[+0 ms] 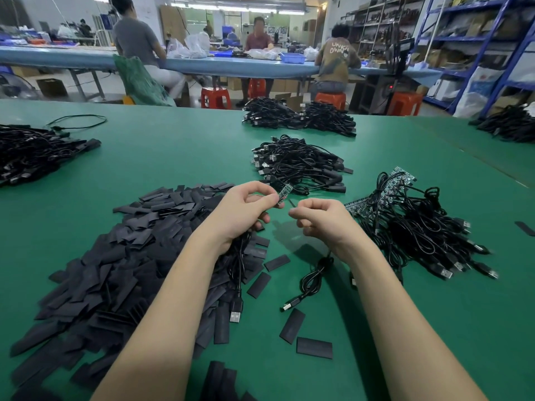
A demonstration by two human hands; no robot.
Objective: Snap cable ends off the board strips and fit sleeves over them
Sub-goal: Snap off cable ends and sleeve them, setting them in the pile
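Note:
My left hand (246,209) pinches a small board piece (284,193) at the end of a black cable (238,273) that hangs below the wrist to a USB plug. My right hand (321,218) is curled beside it, a short gap away, with another black cable (311,280) trailing from under it; what its fingers hold is hidden. A big heap of flat black sleeves (121,267) lies to the left. Board strips with cables attached (405,215) lie to the right.
A pile of sleeved cables (301,166) lies just beyond my hands, with more cable piles at the far middle (298,117), far left (34,151) and far right (509,125). Loose sleeves (314,347) scatter on the green table (179,151) near me. People work at a bench behind.

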